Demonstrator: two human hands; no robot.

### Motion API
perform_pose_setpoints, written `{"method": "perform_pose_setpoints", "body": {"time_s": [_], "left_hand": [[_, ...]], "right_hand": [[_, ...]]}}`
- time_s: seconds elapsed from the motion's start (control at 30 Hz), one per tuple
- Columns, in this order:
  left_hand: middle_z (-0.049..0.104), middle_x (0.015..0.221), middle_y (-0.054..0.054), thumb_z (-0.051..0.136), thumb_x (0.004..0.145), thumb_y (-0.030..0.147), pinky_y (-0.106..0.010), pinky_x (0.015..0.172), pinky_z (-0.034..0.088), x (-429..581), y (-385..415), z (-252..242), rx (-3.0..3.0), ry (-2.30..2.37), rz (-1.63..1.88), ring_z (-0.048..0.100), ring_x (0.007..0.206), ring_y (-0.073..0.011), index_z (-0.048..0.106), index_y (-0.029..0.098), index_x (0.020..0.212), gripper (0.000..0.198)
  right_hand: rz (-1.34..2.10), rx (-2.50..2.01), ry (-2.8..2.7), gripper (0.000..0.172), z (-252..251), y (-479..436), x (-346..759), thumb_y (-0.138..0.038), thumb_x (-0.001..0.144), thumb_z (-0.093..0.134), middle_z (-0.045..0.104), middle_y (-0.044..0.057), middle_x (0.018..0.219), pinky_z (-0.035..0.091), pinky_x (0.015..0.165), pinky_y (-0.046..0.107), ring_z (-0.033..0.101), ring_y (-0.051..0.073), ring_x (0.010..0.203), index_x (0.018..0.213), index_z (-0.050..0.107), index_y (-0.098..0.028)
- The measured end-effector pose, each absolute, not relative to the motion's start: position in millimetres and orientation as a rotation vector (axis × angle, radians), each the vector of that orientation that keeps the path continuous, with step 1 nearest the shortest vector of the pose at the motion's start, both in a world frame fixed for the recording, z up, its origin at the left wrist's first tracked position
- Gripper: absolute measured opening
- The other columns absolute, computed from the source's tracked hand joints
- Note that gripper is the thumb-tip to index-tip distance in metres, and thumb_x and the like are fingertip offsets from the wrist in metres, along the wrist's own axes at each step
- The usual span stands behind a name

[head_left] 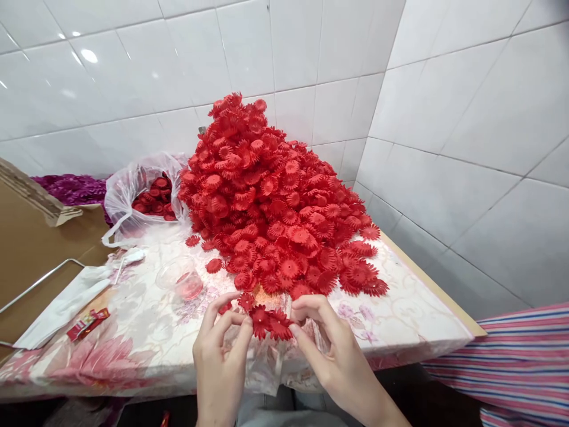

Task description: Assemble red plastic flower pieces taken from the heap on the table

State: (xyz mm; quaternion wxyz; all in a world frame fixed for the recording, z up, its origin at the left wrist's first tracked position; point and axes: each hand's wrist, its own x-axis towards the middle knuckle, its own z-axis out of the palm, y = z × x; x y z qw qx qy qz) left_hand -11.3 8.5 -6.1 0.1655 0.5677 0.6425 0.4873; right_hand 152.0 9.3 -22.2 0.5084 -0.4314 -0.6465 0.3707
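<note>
My left hand [225,344] and my right hand [326,338] are close together at the front edge of the table. Thumb and fingers of my left hand pinch a dark red fabric flower [260,319]. A second red flower [280,325] sits right beside it, its edge between the thumb and fingertips of my right hand. Whether the two are joined cannot be made out. Just behind my left fingertips is a smaller red flower piece [246,300]. Beyond both hands rises a large heap of red fabric flowers [267,201].
Left of the heap stand a clear plastic bag [122,201] holding darker red flowers and a clear plastic cup [171,274]. A cardboard box [40,243], white tissue [66,305] and red wrapper [88,324] lie further left. Tiled walls [302,47] border the table; striped cloth [511,356] hangs at right.
</note>
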Motion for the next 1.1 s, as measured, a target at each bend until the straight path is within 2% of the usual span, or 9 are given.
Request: {"method": "perform_pose_setpoints", "body": {"time_s": [0.07, 0.2, 0.33, 0.47, 0.7, 0.93, 1.1], "left_hand": [[0.061, 0.108, -0.007, 0.057, 0.079, 0.027, -0.035, 0.082, 0.045, -13, 8, -8, 1.663, 1.921, 1.43, 0.054, 0.11, -0.0288, 0.059, 0.022, 0.057, 0.022], [0.057, 0.111, -0.009, 0.055, 0.081, 0.025, -0.042, 0.09, 0.043, -17, 9, -10, 1.843, 1.983, 1.483, 0.053, 0.11, -0.029, 0.057, 0.022, 0.058, 0.023], [0.055, 0.113, -0.01, 0.056, 0.083, 0.025, -0.046, 0.091, 0.044, -23, 10, -7, 1.945, 1.979, 1.457, 0.051, 0.112, -0.0303, 0.058, 0.022, 0.061, 0.022], [0.053, 0.117, -0.01, 0.055, 0.083, 0.024, -0.049, 0.094, 0.04, -24, 10, -5, 1.998, 2.015, 1.488, 0.049, 0.115, -0.0319, 0.058, 0.022, 0.061, 0.022], [0.054, 0.115, -0.01, 0.052, 0.083, 0.023, -0.048, 0.094, 0.038, -26, 10, -9, 1.907, 2.074, 1.557, 0.049, 0.115, -0.0314, 0.056, 0.022, 0.06, 0.024], [0.055, 0.116, -0.01, 0.055, 0.08, 0.029, -0.048, 0.098, 0.037, -36, 7, -18, 1.745, 2.058, 1.567, 0.048, 0.117, -0.0319, 0.059, 0.022, 0.061, 0.021], [0.063, 0.106, -0.006, 0.047, 0.087, 0.035, -0.037, 0.092, 0.042, -20, -2, -7, 1.462, 1.806, 1.582, 0.056, 0.11, -0.0251, 0.057, 0.023, 0.076, 0.019]], "right_hand": [[0.895, -1.033, -1.553, 0.016, -23, 11, 147, -0.019, 0.088, 0.051, 0.062, 0.003, 0.09, 0.051, 0.076, 0.025, 0.063, 0.017, 0.088, 0.103, 0.052, -0.025], [0.889, -1.05, -1.449, 0.014, -24, 10, 138, -0.022, 0.087, 0.053, 0.063, 0.003, 0.089, 0.051, 0.076, 0.026, 0.064, 0.017, 0.087, 0.101, 0.054, -0.026], [0.91, -1.035, -1.37, 0.012, -22, 6, 135, -0.025, 0.085, 0.056, 0.062, 0.003, 0.086, 0.051, 0.077, 0.028, 0.063, 0.018, 0.083, 0.098, 0.055, -0.025], [0.977, -1.014, -1.295, 0.012, -19, 3, 131, -0.026, 0.084, 0.057, 0.062, 0.002, 0.086, 0.05, 0.078, 0.027, 0.063, 0.017, 0.082, 0.096, 0.054, -0.025], [1.065, -0.903, -1.321, 0.009, -21, -5, 116, -0.03, 0.087, 0.056, 0.06, 0.003, 0.086, 0.051, 0.076, 0.025, 0.062, 0.017, 0.081, 0.094, 0.056, -0.025], [0.982, -0.865, -1.355, 0.008, -30, -4, 102, -0.029, 0.089, 0.052, 0.059, 0.004, 0.084, 0.048, 0.077, 0.027, 0.06, 0.018, 0.082, 0.092, 0.057, -0.023], [1.052, -0.906, -1.306, 0.017, -22, 17, 111, -0.029, 0.088, 0.052, 0.058, 0.003, 0.089, 0.049, 0.075, 0.025, 0.06, 0.017, 0.086, 0.104, 0.054, -0.024]]}}
